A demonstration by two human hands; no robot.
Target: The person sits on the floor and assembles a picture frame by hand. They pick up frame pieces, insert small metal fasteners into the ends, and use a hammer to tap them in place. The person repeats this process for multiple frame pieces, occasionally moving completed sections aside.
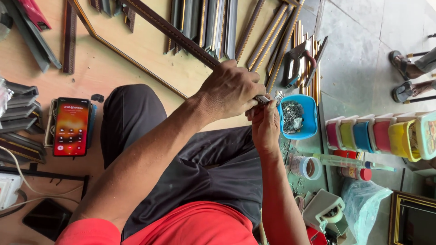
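My left hand (230,90) is closed over the near corner of a large dark picture frame with a gold inner edge (172,31) that lies on a plywood board (113,59). My right hand (265,124) comes up from below and meets it, fingers pinched on a small metal piece (262,99) at that corner. What exactly the metal piece is stays hidden by the fingers. A blue plastic tub (311,119) full of small metal fasteners sits just right of both hands.
Several frame mouldings (213,22) lie at the top. A lit phone (71,126) rests at left on moulding offcuts. Colourful small boxes (377,134), a tape roll (312,168), a white dispenser (324,208) and a plastic bag (363,204) are at right. Another person's sandalled feet (406,77) stand far right.
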